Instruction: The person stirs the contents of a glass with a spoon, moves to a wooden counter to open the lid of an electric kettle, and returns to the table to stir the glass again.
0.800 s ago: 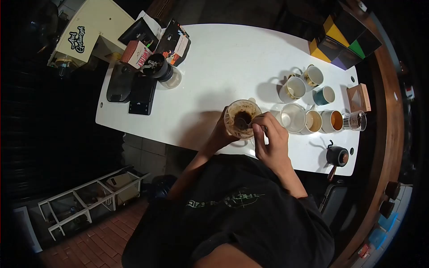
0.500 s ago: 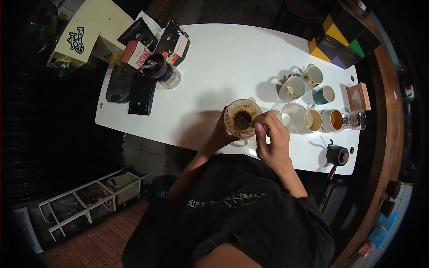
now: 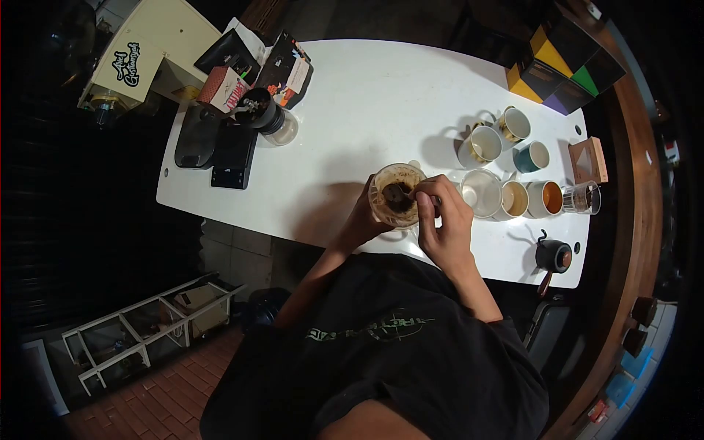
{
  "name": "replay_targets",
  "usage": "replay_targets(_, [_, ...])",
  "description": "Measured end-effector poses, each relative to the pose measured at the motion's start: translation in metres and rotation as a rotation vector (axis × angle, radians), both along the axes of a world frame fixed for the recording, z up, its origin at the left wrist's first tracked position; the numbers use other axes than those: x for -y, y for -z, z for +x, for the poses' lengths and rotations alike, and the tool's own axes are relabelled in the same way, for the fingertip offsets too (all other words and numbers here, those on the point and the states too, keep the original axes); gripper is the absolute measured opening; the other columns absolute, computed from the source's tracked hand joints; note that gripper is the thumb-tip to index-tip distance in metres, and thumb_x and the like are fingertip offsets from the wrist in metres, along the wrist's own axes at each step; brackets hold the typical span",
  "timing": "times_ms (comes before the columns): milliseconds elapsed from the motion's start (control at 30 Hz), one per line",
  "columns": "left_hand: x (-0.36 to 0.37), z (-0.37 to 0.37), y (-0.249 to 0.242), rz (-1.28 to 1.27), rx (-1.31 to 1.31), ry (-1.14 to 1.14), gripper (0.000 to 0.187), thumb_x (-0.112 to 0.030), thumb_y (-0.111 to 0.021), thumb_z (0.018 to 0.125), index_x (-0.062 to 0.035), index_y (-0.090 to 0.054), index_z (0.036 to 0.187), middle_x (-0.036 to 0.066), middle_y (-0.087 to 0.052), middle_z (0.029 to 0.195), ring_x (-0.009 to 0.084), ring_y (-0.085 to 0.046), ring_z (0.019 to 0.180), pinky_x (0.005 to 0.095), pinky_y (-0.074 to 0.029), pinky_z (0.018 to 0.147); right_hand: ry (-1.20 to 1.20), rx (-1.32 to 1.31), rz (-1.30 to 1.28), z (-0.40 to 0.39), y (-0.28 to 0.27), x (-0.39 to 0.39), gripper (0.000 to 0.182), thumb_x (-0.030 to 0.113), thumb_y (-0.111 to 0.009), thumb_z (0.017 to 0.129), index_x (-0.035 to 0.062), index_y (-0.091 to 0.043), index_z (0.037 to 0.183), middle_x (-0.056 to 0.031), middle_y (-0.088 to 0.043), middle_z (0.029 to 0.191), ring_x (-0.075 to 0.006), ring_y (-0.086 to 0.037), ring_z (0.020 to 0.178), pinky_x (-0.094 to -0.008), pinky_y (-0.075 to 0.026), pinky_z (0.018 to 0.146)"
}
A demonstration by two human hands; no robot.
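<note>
My left hand (image 3: 359,220) is wrapped round the left side of a clear coffee dripper (image 3: 377,208) near the table's front edge. Inside the dripper a stained paper filter (image 3: 405,173) holds dark wet coffee grounds (image 3: 400,204). My right hand (image 3: 449,224) pinches the handle of a small spoon (image 3: 397,190) at the dripper's right rim. The spoon's bowl is down inside the filter among the grounds; most of its handle is hidden by my fingers. Just right of this hand stands a clear glass jug (image 3: 480,192).
Several cups, including a teal cup (image 3: 532,156) and an orange-lined cup (image 3: 545,199), stand to the right. A black kettle (image 3: 552,256) sits at the right front. A scale (image 3: 234,156) and hand grinder (image 3: 259,111) are at the left.
The spoon's bowl has shifted up and left within the filter, and my right hand has tilted slightly with it. My left hand keeps its hold on the dripper.
</note>
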State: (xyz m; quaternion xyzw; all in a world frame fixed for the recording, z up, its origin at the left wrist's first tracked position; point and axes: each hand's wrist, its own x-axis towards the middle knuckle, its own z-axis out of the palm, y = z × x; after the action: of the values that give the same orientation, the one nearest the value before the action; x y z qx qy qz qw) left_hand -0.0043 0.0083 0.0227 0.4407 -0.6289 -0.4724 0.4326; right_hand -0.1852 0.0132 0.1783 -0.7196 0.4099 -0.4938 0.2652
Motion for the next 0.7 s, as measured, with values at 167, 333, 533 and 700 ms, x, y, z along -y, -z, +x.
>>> replay_targets(167, [-0.002,0.0,-0.006,0.037,-0.019,-0.013,0.081,-0.024,-0.095,0.073,-0.0034,-0.053,0.139,0.011,-0.056,0.134,0.0275,-0.06,0.125,0.0403,-0.051,0.105,0.035,-0.05,-0.004,-0.001,0.005,0.003,0.002,0.0,-0.063,0.098,-0.0012,-0.063,0.096,-0.0133,-0.063,0.087,-0.0276,-0.064,0.066,-0.0356,-0.05,0.058])
replay_targets(333, [0.0,0.0,0.0,0.019,0.003,0.009,0.081,-0.024,-0.095,0.073,-0.0035,-0.053,0.14,0.012,-0.056,0.134,0.0275,-0.06,0.125,0.0403,-0.051,0.105,0.016,-0.001,-0.031,0.0,-0.001,0.002,0.003,0.0,-0.063,0.098,-0.0014,-0.062,0.096,-0.013,-0.063,0.086,-0.0276,-0.064,0.065,-0.0359,-0.05,0.058])
replay_targets(533, [-0.001,0.0,-0.008,0.048,-0.024,-0.011,0.082,-0.024,-0.095,0.073,-0.0037,-0.053,0.14,0.012,-0.056,0.135,0.0268,-0.06,0.126,0.0401,-0.051,0.106,0.035,-0.062,0.036,-0.003,0.0,0.001,0.001,0.0,-0.063,0.097,-0.0011,-0.063,0.096,-0.0125,-0.063,0.087,-0.0279,-0.064,0.064,-0.0361,-0.05,0.058])
replay_targets(700, [-0.001,-0.001,-0.009,0.045,-0.025,-0.009,0.081,-0.023,-0.095,0.073,-0.0032,-0.053,0.14,0.012,-0.056,0.134,0.0275,-0.06,0.126,0.0405,-0.051,0.106,0.044,-0.059,-0.064,-0.011,-0.003,0.002,0.001,0.0,-0.064,0.096,0.0003,-0.063,0.096,-0.0112,-0.063,0.087,-0.0281,-0.064,0.064,-0.0373,-0.049,0.057])
